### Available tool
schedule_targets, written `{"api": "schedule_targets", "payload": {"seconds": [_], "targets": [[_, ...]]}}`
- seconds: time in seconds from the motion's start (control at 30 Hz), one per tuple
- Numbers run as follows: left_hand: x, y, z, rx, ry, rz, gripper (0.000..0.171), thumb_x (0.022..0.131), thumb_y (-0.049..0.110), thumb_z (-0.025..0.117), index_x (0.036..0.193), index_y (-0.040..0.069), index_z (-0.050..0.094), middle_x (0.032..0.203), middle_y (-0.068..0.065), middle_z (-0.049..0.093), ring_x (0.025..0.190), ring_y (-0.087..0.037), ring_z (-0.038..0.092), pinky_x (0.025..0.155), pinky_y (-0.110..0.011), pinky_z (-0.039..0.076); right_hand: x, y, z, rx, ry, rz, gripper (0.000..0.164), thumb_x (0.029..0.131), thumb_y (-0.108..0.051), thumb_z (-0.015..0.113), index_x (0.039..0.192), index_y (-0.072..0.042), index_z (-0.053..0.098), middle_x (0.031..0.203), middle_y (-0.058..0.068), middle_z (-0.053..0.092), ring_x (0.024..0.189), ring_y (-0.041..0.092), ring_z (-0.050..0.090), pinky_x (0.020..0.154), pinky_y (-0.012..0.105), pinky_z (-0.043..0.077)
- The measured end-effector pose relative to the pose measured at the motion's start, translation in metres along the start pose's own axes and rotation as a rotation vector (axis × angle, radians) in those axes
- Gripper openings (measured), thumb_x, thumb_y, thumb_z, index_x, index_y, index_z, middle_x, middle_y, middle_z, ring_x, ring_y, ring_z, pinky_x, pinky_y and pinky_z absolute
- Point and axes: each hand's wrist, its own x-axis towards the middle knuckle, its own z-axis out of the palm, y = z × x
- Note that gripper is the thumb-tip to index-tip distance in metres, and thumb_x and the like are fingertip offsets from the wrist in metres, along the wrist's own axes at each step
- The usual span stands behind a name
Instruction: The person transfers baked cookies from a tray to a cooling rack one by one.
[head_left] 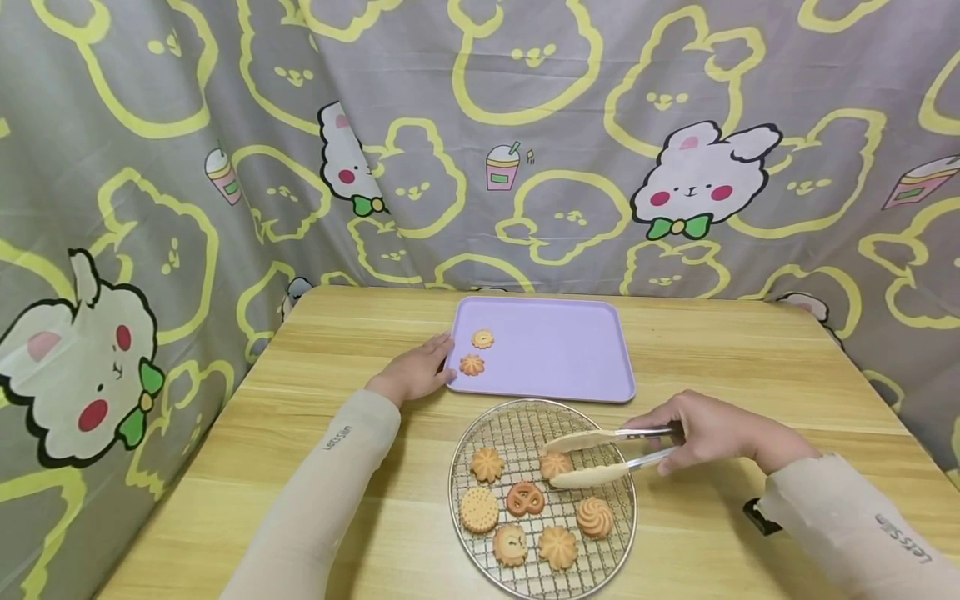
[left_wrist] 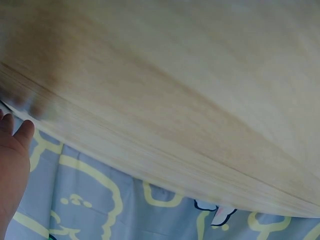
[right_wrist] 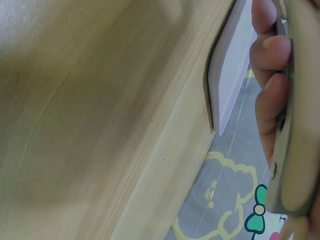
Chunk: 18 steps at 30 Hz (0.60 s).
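Note:
My right hand [head_left: 708, 429] grips a pair of tongs [head_left: 588, 439] with pale tips and metal arms. The tips stand on either side of a flower-shaped cookie [head_left: 556, 464] on the round wire rack [head_left: 452, 483]. In the right wrist view, curled fingers [right_wrist: 272, 52] wrap the tongs' handle [right_wrist: 306, 105]. My left hand [head_left: 420, 368] rests at the left edge of the purple tray [head_left: 555, 350], fingers extended along its rim. Two cookies lie on the tray's left side: a scalloped one [head_left: 482, 338] and, nearer me, a flower-shaped one [head_left: 472, 365]. The left wrist view shows part of that hand [left_wrist: 12, 170].
Several more cookies share the rack, among them a pretzel-shaped one [head_left: 525, 498], a round dotted one [head_left: 479, 510] and a swirled one [head_left: 595, 517]. Tray and rack stand on a wooden table [head_left: 360, 350]. A patterned grey curtain [head_left: 420, 75] hangs behind.

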Motion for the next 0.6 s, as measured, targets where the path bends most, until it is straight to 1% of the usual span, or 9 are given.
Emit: {"api": "schedule_targets", "payload": {"seconds": [0.37,0.6], "targets": [[0.0001,-0.0003,-0.0001,0.0,0.006,0.006,0.069,0.101,0.044,0.04,0.153,0.006,0.015,0.159,-0.008,0.01,0.144,-0.024,0.01,0.116,-0.037,0.016,-0.0001,-0.0011,-0.0009,-0.037,-0.016,-0.009,0.055,0.07,-0.008,0.084,0.122,-0.005,0.066,0.077,-0.01,0.065,0.053,-0.004,0.037,0.04,0.015,0.037],[0.0003,-0.0002,0.0007,-0.001,0.01,0.011,0.069,0.101,0.043,0.04,0.153,0.005,0.015,0.159,-0.008,0.01,0.144,-0.024,0.011,0.116,-0.037,0.015,0.0007,-0.0023,-0.0014,-0.026,-0.017,0.01,0.057,0.069,-0.01,0.085,0.123,-0.007,0.066,0.076,-0.01,0.065,0.054,-0.004,0.039,0.041,0.016,0.039]]}}
